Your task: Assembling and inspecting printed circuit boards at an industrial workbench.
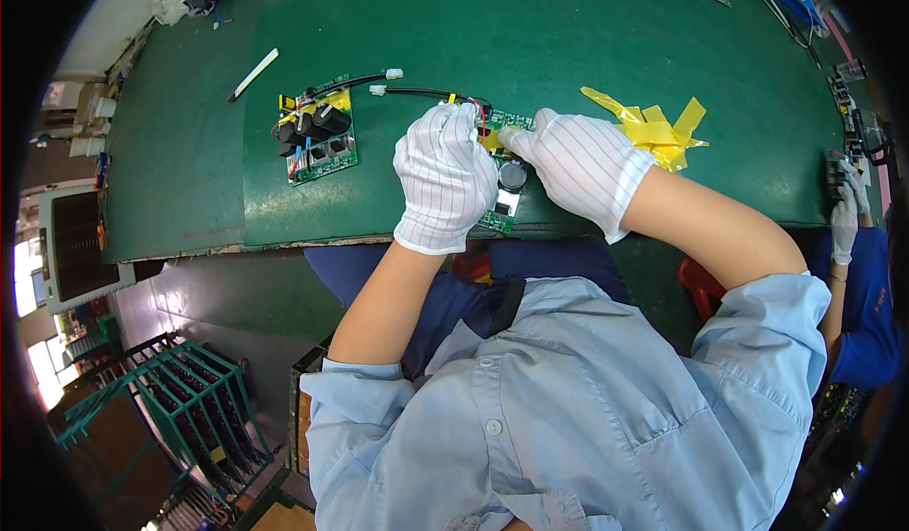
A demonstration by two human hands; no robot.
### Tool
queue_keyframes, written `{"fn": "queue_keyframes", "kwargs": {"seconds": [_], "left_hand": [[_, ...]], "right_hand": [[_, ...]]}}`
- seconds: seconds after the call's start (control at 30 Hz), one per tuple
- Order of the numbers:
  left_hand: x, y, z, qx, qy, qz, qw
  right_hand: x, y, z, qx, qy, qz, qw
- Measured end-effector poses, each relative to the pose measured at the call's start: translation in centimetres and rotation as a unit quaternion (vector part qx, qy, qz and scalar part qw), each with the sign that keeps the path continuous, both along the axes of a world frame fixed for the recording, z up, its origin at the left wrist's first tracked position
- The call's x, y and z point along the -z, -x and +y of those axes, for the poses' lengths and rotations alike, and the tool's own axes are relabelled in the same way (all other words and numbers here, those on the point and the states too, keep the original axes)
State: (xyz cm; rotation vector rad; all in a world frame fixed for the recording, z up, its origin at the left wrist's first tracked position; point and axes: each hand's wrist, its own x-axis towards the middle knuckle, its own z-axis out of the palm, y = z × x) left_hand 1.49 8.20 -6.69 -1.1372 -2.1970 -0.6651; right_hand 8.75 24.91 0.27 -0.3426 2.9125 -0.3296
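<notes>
Green bench (436, 20), smooth-topped and faintly scuffed, its front edge worn and seeming to bow under the wide lens. Between the two grips, close to that edge, lies a circuit board (499, 221), partly covered by the gloves; it carries a grey-topped cylinder (511, 176), a pale block and a patch of yellow tape (490, 141). Left grip (445, 176): fingers curled well in, tips gathered over the board's upper left corner; what they pinch, if anything, cannot be told. Right grip (582, 167): half closed, its leading fingertips set on or just above the board beside the tape; a firm hold cannot be confirmed. Such opposed placing probably steadies the light board, and the thin, ribbed white fabric with fine grey stripes presumably shields the parts from bare skin. Above the left grip, a flexible black lead (417, 90) stretches leftward to a white plastic plug (378, 90), perhaps laid out to keep the fingers free. Just right of the right grip, glossy, crinkled yellow strips (653, 135) overlap in a loose fan, seemingly kept within reach. Left of the left grip, well apart, rests a second board (341, 157) with stout black cylinders (331, 119); beyond it lies a slim white stick (254, 75), dark-tipped.
</notes>
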Motion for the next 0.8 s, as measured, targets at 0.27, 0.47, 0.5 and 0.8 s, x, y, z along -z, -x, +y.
{"fn": "queue_keyframes", "kwargs": {"seconds": [0.27, 0.47, 0.5, 0.8], "left_hand": [[1.0, 0.2, -0.2, 0.009, -0.026, 0.041, 0.999], [1.0, 0.0, -0.1, 0.028, -0.052, 0.041, 0.997], [1.2, 0.0, -0.3, 0.031, -0.072, 0.045, 0.996], [-0.9, -0.7, -2.4, 0.046, -0.121, 0.018, 0.991]], "right_hand": [[-1.8, 1.0, 0.3, -0.036, -0.008, -0.044, 0.998], [-2.1, 0.9, 0.5, -0.077, 0.101, -0.086, 0.988], [-2.6, 0.9, 0.5, -0.072, 0.091, -0.078, 0.990], [-7.3, -5.0, 5.5, 0.005, -0.010, -0.010, 1.000]]}}
